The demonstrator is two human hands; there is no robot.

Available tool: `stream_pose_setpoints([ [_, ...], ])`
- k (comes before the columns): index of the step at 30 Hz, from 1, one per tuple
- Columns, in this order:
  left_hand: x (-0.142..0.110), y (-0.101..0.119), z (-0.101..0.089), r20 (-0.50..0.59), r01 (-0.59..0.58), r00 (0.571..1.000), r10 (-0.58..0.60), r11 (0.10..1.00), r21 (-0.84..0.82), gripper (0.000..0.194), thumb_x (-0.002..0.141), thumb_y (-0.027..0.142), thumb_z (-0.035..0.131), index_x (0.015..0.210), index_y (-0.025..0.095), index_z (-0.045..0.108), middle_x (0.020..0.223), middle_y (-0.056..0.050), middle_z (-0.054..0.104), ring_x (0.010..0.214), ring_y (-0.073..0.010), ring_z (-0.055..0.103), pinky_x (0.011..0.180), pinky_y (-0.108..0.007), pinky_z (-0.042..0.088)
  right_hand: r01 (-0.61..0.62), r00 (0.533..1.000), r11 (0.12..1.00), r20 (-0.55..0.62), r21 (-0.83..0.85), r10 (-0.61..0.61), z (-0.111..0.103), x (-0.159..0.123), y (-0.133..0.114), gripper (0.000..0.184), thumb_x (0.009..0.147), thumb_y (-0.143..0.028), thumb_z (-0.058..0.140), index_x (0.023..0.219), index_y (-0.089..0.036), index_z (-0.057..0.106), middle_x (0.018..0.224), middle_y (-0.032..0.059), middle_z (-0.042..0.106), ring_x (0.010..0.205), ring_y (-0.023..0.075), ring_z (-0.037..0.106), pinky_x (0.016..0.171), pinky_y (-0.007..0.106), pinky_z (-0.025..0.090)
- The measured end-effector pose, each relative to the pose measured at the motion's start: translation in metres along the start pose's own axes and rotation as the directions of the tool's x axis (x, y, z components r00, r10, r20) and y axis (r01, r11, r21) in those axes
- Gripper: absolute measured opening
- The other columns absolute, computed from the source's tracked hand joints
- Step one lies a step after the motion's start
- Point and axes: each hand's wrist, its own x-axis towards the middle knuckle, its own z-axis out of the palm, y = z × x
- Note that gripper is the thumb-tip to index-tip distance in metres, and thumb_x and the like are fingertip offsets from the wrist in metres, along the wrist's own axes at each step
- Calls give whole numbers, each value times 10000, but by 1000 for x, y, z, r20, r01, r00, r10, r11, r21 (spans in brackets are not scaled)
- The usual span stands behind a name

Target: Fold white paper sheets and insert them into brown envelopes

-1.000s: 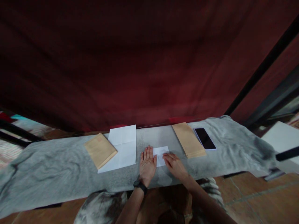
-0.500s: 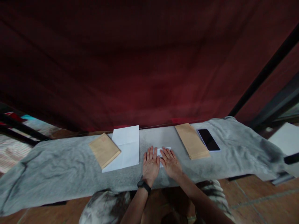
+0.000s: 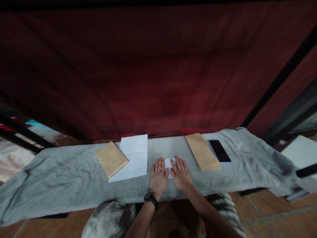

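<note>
A small folded white paper (image 3: 168, 163) lies flat on the grey cloth, partly covered by both hands. My left hand (image 3: 158, 176) rests palm down on its left side, fingers stretched forward, with a black watch on the wrist. My right hand (image 3: 181, 173) presses flat over the paper's right side, fingers slightly spread. Between the two hands a strip of the paper shows. To the left, a larger creased white sheet (image 3: 137, 158) lies partly under a brown envelope stack (image 3: 111, 158). On the right is a long stack of brown envelopes (image 3: 203, 152).
A grey cloth (image 3: 74, 178) covers the long narrow surface. A phone with a dark screen (image 3: 219, 150) lies right of the long envelopes. Behind stands a dark red curtain (image 3: 158, 82), with a slanted black bar (image 3: 277, 82) at right. White boards (image 3: 300, 152) sit at the far right.
My right hand has slid slightly right over the small paper, so more of it shows between my hands. My left hand stays nearly in place. The view has shifted a little.
</note>
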Motion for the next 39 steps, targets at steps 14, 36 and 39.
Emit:
stream_pose_setpoints([
  [14,-18,-6,0,-49,3,999,-2,1000,7,594,1002,405,324,1504,91,366,1557,-150,381,1452,-268,339,1186,-481,286,-12,1000,998,14,66,11,-10,15,9,441,1007,-286,385,1418,-187,511,1469,122,505,1348,246,444,1157,439,268],
  [36,-20,-24,-16,-33,167,957,-288,642,-748,540,992,444,362,1466,189,413,1581,-110,359,1477,-238,287,1213,-473,250,-102,987,985,-107,141,118,-118,43,19,256,997,-216,401,1110,-238,630,1077,60,688,903,197,670,749,273,461],
  [39,-16,-19,-25,188,273,941,-281,304,-913,547,969,533,367,1391,209,496,1451,-119,537,1350,-234,496,1106,-436,427,1,993,997,-117,82,9,-115,18,-14,263,986,-190,405,1078,-248,644,1026,69,692,857,202,667,760,294,475],
])
